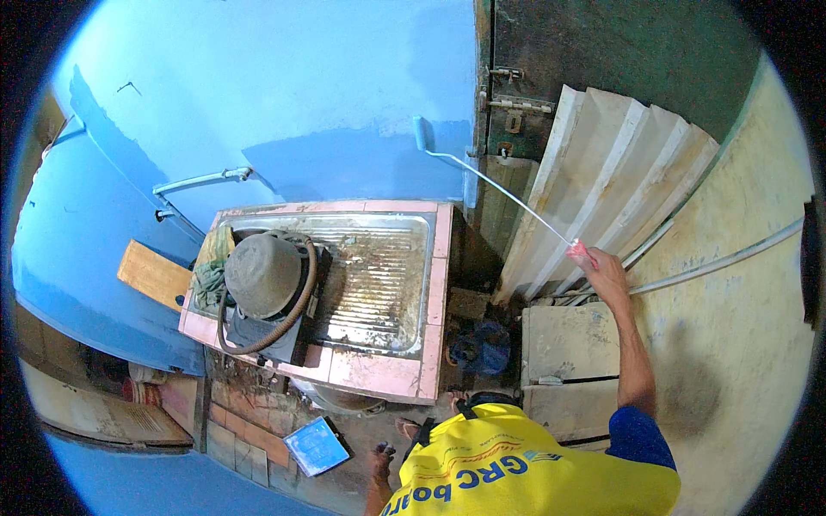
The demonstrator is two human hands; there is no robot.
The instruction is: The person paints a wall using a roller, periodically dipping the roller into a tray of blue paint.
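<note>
My right hand (605,273) is wrapped round the red handle of a paint roller (499,187). The roller's long thin rod slants up and left, and its blue sleeve rests against the blue wall (284,77), by a band of darker blue paint. My left hand (380,462) hangs low beside my body with curled fingers. Something small and dark shows at its fingertips, too unclear to name. Left of that hand, near the floor, is a tray of blue paint (317,446).
A pink-tiled counter with a metal sink top (379,284) stands before me, bearing a grey pot (262,273) and a brown hose. White corrugated sheets (602,181) lean by a dark green door (619,52). Pipes (202,181) jut from the wall. A wooden board (155,273) sticks out left.
</note>
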